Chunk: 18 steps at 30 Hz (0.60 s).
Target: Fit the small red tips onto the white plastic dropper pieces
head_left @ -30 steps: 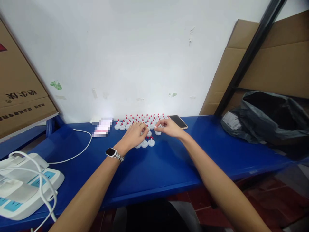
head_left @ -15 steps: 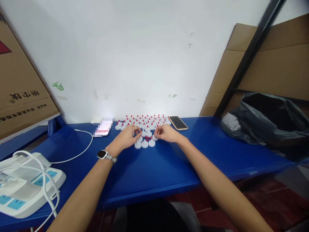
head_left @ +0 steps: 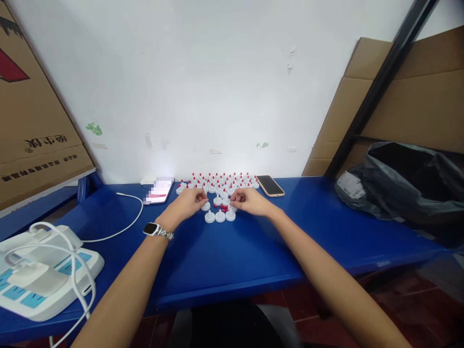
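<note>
Both hands are resting on the blue counter [head_left: 235, 251] in the middle of a cluster of small white caps with red tips [head_left: 220, 216]. The left hand [head_left: 186, 205] is curling its fingers over the caps at the cluster's left edge, and the right hand [head_left: 252, 201] is bunching its fingers on a cap at the right edge; whether either is actually pinching one is too small to tell. More caps are standing in rows behind, toward the wall. A phone [head_left: 270, 185] is lying just right of them, another phone [head_left: 158, 190] to the left, a black bag [head_left: 398, 183] far right
</note>
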Each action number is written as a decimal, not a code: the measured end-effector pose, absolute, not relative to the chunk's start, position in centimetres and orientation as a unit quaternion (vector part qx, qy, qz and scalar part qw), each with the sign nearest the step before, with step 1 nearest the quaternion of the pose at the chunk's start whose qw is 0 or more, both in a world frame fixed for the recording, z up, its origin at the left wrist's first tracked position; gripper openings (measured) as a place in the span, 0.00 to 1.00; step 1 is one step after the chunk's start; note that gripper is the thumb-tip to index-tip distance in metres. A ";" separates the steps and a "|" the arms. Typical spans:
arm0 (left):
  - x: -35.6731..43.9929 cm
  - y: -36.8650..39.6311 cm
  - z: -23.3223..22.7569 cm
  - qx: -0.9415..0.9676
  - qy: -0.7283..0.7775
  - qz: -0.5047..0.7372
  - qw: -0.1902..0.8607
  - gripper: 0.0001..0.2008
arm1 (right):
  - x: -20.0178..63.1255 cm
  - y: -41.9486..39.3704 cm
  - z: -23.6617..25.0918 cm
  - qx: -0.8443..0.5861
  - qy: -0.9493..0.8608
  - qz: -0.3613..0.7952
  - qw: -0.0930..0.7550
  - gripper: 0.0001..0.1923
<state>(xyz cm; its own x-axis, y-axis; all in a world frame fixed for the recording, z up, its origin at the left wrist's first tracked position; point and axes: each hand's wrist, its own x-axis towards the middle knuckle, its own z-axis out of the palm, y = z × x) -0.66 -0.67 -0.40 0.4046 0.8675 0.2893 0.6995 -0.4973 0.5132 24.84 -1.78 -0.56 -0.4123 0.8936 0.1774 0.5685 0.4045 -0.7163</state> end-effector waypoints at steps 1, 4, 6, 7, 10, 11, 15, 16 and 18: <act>-0.7 -0.6 -0.5 0.822 0.478 0.267 0.155 0.10 | 24.8 -1.8 -0.5 -0.462 -0.790 0.289 0.280 0.07; -0.4 -0.6 -0.7 0.822 0.481 0.270 0.142 0.10 | 24.6 -2.0 -0.5 -0.461 -0.794 0.284 0.278 0.07; -0.1 -0.6 -0.9 0.821 0.484 0.271 0.132 0.10 | 24.6 -2.0 -0.5 -0.460 -0.797 0.278 0.276 0.08; 0.0 -0.6 -1.0 0.821 0.485 0.272 0.128 0.11 | 24.6 -2.0 -0.5 -0.459 -0.798 0.276 0.276 0.08; 0.0 -0.4 -1.2 0.817 0.490 0.282 0.117 0.12 | 24.7 -2.0 -0.4 -0.455 -0.801 0.268 0.280 0.08; -0.1 -0.3 -1.3 0.814 0.491 0.288 0.116 0.13 | 24.8 -2.0 -0.4 -0.454 -0.802 0.265 0.283 0.08; -0.5 -0.2 -1.0 0.807 0.480 0.314 0.141 0.13 | 25.1 -2.0 -0.1 -0.451 -0.803 0.261 0.290 0.09; -0.6 -0.2 -1.0 0.806 0.478 0.318 0.148 0.13 | 25.1 -2.0 0.0 -0.451 -0.803 0.259 0.292 0.09; -0.5 -0.4 -0.8 0.803 0.479 0.318 0.156 0.11 | 25.2 -1.9 0.0 -0.451 -0.801 0.253 0.301 0.09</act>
<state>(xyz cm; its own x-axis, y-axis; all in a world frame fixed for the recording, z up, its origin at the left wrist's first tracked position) -0.54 -0.40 -0.85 0.3389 0.8683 0.3621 0.6699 -0.4930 0.5551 25.18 -1.91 0.04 -0.4123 0.8750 0.2537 0.5701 0.4650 -0.6773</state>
